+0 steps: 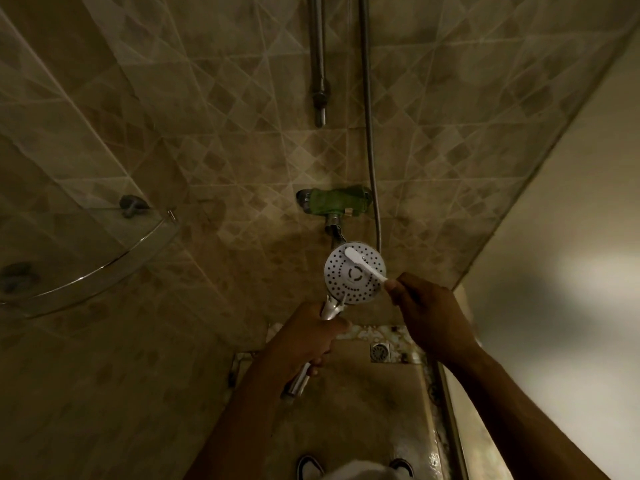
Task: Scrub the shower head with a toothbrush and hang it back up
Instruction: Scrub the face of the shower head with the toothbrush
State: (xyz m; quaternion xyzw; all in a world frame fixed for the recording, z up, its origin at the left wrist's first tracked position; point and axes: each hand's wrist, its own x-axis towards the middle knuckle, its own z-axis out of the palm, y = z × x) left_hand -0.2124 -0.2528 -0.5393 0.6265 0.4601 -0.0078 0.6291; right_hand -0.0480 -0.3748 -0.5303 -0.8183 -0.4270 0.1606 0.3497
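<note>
Head view: shower head (346, 282) held face-up mid-frame, toothbrush (363, 266) laid across its nozzle plate. Left hand (306, 337) wraps the chrome handle (299, 381); right hand (429, 313) pinches the brush handle. Likely rigid, slick chrome; grip the handle, hose (370, 133) will tug.

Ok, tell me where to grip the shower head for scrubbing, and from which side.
Grip the chrome handle below the shower head, coming from underneath, as the left hand does. That probably works best: the round nozzle face points up at the camera, free for the toothbrush in the right hand.
</note>
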